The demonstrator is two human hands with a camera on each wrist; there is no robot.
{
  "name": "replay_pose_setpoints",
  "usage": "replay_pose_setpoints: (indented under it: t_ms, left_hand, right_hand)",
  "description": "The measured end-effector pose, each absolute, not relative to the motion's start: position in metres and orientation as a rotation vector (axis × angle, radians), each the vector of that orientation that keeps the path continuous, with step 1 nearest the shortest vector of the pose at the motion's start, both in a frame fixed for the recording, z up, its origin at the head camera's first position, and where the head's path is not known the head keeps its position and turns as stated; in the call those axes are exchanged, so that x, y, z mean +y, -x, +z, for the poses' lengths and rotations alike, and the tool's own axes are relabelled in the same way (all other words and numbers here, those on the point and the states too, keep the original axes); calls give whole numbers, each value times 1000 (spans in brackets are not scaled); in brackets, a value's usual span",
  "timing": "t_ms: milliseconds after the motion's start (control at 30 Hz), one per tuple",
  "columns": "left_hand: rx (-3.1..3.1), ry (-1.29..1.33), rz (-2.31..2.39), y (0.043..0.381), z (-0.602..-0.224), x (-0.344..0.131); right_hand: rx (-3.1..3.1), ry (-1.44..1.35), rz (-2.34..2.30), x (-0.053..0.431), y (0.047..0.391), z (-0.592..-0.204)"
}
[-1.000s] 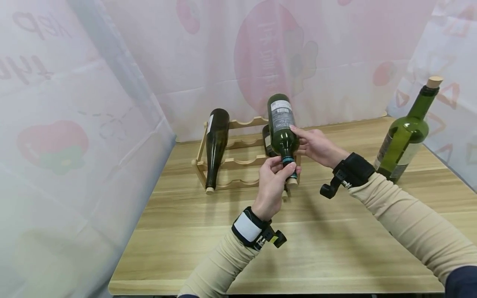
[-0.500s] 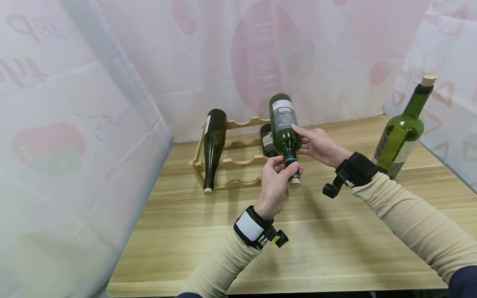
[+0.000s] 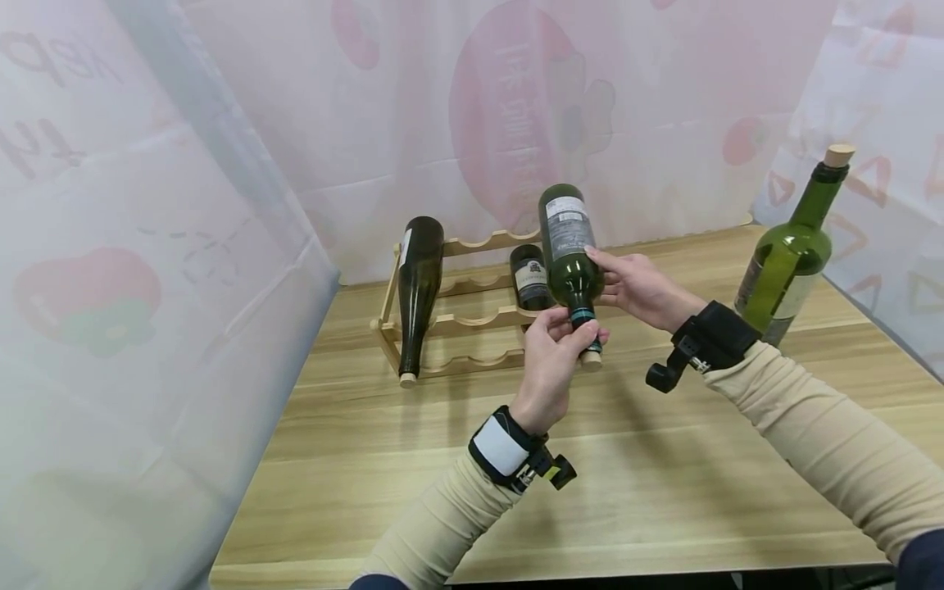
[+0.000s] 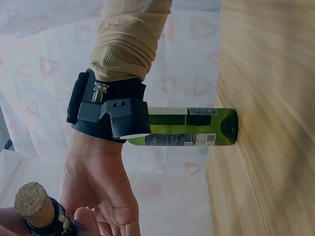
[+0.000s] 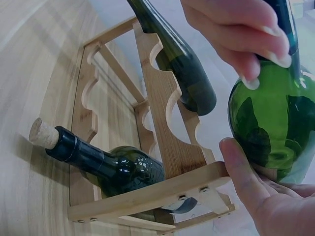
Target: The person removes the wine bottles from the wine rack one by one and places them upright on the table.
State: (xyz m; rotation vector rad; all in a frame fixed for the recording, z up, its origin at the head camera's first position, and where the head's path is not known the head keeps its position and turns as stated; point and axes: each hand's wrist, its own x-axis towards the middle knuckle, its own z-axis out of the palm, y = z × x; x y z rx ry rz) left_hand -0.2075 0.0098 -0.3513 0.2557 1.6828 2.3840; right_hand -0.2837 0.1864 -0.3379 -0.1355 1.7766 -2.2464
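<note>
A green wine bottle (image 3: 571, 233) with a grey-and-white label hangs tilted over the right end of the wooden wine rack (image 3: 472, 324), its corked neck toward me. My left hand (image 3: 553, 356) grips the dark neck just above the cork (image 4: 33, 198). At the shoulder, my right hand (image 3: 643, 288) holds the body, thumb on the label's edge and other fingers underneath. A dark bottle (image 3: 422, 266) lies on the rack's upper tier at the left. Lower down at the right, another bottle (image 5: 135, 167) lies in the rack; in the head view its neck is hidden behind my left hand.
On the right of the wooden table (image 3: 413, 459) stands a green corked bottle (image 3: 787, 250), close behind my right wrist strap (image 3: 715, 334). Printed white curtains (image 3: 383, 123) enclose the table at the back and sides.
Both hands and the held bottle have shifted slightly right relative to the rack, uncovering more of the lower bottle's label. The grips stay the same; the head view has turned a little.
</note>
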Motion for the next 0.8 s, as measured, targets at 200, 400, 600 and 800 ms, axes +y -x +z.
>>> replay_pose_setpoints:
  t_ms: [200,400,600,800]
  left_hand:
    - [1688,-262,2380,207,-354,13]
    - [1677,-245,2374,205,-353,14]
    - [1681,-232,2368,204,-351,15]
    - [1680,-237,2372,202,-352,16]
  right_hand:
    - [1770,125,-2254,189,280,-339]
    - [1760,124,-2274,190,279,-339]
    - [1749,124,-2289,191,278,-339]
    - [1756,121,-2293,192,277,-339]
